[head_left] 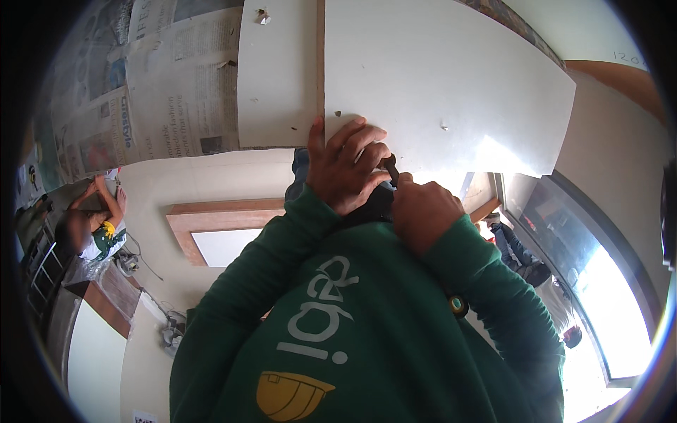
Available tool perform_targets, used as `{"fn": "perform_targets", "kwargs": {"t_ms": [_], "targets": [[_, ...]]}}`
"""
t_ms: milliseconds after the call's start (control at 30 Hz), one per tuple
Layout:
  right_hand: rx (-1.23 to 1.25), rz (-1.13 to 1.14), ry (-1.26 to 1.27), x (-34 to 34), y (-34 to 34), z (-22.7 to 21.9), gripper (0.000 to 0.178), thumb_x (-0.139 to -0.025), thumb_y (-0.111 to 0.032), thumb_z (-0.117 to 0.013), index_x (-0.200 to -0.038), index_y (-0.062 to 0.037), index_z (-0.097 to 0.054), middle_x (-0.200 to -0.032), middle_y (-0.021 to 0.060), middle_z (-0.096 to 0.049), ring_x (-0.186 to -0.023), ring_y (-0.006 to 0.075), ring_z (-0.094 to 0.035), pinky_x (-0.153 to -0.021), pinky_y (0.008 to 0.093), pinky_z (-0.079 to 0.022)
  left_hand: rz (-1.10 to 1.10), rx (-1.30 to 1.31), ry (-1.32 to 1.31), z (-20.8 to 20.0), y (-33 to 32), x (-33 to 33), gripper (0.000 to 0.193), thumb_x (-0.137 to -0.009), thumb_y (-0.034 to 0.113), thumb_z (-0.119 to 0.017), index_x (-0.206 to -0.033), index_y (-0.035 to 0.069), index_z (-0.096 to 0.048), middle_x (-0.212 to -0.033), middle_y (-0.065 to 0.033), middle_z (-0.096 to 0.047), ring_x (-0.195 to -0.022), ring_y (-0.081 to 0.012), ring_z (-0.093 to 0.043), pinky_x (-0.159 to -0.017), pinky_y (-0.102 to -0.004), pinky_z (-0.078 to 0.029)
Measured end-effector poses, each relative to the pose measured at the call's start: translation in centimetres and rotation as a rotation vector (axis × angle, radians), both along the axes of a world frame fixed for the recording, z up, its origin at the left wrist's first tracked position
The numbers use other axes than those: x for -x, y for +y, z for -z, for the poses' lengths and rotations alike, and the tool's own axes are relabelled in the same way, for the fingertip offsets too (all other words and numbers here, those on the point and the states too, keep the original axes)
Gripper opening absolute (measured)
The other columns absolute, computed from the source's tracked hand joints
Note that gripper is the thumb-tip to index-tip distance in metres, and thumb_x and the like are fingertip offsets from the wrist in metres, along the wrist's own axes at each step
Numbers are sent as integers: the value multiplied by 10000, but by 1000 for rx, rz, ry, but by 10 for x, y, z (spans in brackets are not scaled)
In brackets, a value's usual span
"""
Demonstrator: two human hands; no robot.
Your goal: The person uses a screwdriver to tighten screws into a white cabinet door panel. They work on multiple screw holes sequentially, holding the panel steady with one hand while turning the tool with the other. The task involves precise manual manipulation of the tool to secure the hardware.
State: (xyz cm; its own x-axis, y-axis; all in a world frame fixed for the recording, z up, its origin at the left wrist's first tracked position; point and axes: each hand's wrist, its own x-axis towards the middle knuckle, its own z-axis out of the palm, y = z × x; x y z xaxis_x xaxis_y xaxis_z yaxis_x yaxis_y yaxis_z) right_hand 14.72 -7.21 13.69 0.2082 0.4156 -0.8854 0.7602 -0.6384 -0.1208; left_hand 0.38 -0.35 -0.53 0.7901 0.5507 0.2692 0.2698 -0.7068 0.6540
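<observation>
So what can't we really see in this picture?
In the head view:
- dark tool: its grip end, hidden by the right hand
- white board: part of its near edge, covered by the left hand
- pale speck on the board: too small to name
- outside the window: lost in glare

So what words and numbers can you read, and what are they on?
I won't copy the writing, but here's where it stands:
Newspaper: headlines readable, small print too tiny.
Green top: big pale letters, readable.
Pale surface, upper right: handwritten number, end unclear.
</observation>
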Motion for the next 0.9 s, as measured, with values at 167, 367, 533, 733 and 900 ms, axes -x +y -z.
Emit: {"fn": "perform_targets", "kwargs": {"t_ms": [167,367,533,733,900], "targets": [[-144,69,75,-1,-13,10,243,-1055,-184,-539,-1069,42,-626,-860,273,-725,-833,475,-732,-833,575,-586,-14,-10,3,0,-1,-1,460,-709,217,-932,-1084,232,-667,-1351,45,-628,-1417,-246,-508,-1259,-660,-219],[-169,159,126,-7,-15,-3,253,-1052,-190,-539,-1044,49,-622,-854,285,-703,-854,502,-704,-842,596,-557,-12,9,46,-5,2,-1,414,-731,246,-928,-1050,228,-665,-1328,65,-629,-1390,-204,-546,-1203,-708,-300],[-93,201,60,-4,-15,-1,252,-1024,-196,-567,-1054,43,-640,-911,281,-733,-907,498,-727,-863,587,-581,-33,13,6,-3,0,-4,419,-723,234,-932,-1042,232,-661,-1307,71,-639,-1379,-205,-555,-1208,-713,-289],[-214,209,87,-1,-17,10,238,-1049,-188,-542,-997,29,-623,-786,270,-658,-797,512,-662,-812,612,-513,-34,-13,3,-1,0,-3,398,-731,228,-920,-1032,232,-659,-1311,70,-640,-1375,-210,-561,-1205,-716,-288],[-327,251,70,6,-28,26,243,-1040,-189,-547,-978,32,-629,-821,281,-669,-831,505,-666,-825,607,-515,-35,-35,11,-1,-1,-4,377,-741,221,-903,-1028,237,-659,-1315,72,-639,-1378,-212,-559,-1204,-714,-290]]}}
